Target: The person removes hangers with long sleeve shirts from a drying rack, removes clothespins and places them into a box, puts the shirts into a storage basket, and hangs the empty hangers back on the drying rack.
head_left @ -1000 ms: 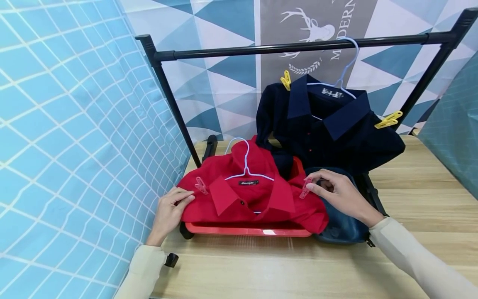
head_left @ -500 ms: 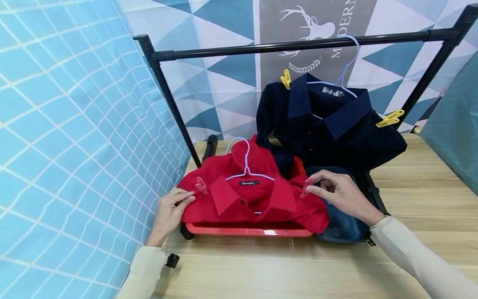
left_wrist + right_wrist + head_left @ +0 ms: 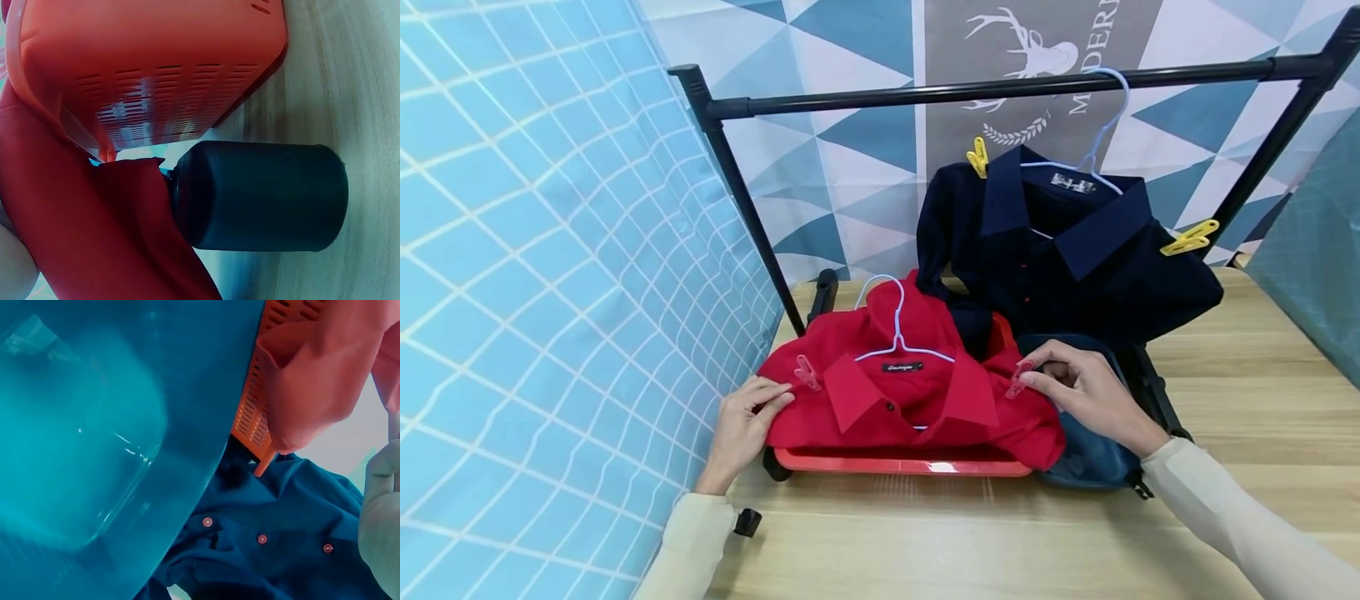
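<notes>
A red collared shirt (image 3: pixel 808 425) lies over a red plastic basket (image 3: pixel 917 463), with a light-blue hanger (image 3: pixel 898 333) inside its neck. One pink clothespin (image 3: pixel 807 375) sits on the shirt's left shoulder. At the left sleeve, my left hand (image 3: pixel 741 432) pinches the red cloth between thumb and fingers. My right hand (image 3: pixel 1090 398) pinches a second pink clothespin (image 3: pixel 1017 382) at the right shoulder. In the left wrist view the red sleeve (image 3: pixel 94 231) hangs past the basket's slotted wall (image 3: pixel 175 44). The right wrist view shows part of my right hand (image 3: pixel 382 506) beside the draped red cloth.
Behind, a navy shirt (image 3: pixel 1060 300) hangs from a black rack bar (image 3: pixel 865 102) with yellow clothespins (image 3: pixel 977 158) on its shoulders. A dark blue basin (image 3: pixel 1090 457) stands right of the basket. A black rack foot (image 3: pixel 262 197) lies by the left sleeve.
Both hands stay at the red shirt's shoulders with almost no movement. The whole head view shifts slightly.
</notes>
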`<state>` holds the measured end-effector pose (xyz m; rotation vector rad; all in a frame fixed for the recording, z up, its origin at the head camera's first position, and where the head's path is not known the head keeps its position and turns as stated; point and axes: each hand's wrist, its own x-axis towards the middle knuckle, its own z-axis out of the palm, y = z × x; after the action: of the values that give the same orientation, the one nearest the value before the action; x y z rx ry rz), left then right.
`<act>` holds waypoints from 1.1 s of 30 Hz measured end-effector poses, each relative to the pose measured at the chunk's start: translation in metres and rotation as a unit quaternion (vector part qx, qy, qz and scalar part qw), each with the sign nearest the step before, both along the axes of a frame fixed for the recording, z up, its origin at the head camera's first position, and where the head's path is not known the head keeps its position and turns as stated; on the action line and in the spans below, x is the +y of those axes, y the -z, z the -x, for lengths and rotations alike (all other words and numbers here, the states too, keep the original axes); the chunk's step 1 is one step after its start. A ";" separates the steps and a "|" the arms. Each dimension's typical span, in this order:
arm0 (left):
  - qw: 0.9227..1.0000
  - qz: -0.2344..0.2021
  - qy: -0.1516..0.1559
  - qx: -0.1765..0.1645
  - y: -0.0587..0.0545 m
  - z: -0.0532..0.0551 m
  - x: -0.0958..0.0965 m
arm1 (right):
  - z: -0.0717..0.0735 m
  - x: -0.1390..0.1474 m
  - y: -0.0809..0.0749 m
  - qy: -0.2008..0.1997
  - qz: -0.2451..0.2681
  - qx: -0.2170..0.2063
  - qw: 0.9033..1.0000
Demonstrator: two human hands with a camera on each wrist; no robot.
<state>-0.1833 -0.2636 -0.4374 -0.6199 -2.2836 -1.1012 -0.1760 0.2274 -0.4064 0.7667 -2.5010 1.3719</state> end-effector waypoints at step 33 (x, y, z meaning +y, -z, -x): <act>1.000 0.000 0.027 -0.014 0.006 0.002 -0.013 | -0.001 0.002 -0.012 0.003 0.085 0.009 0.996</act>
<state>-0.1855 -0.2767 -0.4438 -0.6731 -2.3030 -1.1436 -0.1745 0.2295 -0.3941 0.7314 -2.3331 1.5440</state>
